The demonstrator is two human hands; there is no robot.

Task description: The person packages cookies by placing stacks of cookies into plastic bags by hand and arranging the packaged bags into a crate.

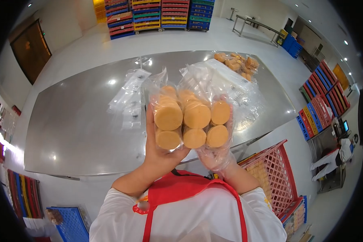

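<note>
Clear plastic bags of round golden-tan cakes (197,116) are held up in front of my chest, above the near edge of the steel table (80,137). The cakes stand in stacks, their flat faces toward me. My left hand (160,159), bare, is closed around the left side and bottom of the bags. My right hand (217,158), in a clear plastic glove, cups the right side and bottom. Some fingers of both hands are hidden behind the bags. Beyond them lie flat clear bags (128,99) and a larger pile of clear bags (246,90).
Bagged brown pieces (238,63) lie at the table's far right. A red crate (284,171) stands close by on my right, a blue crate (70,222) at lower left. Stacked crates (147,16) line the back. Another person (330,159) is at the right.
</note>
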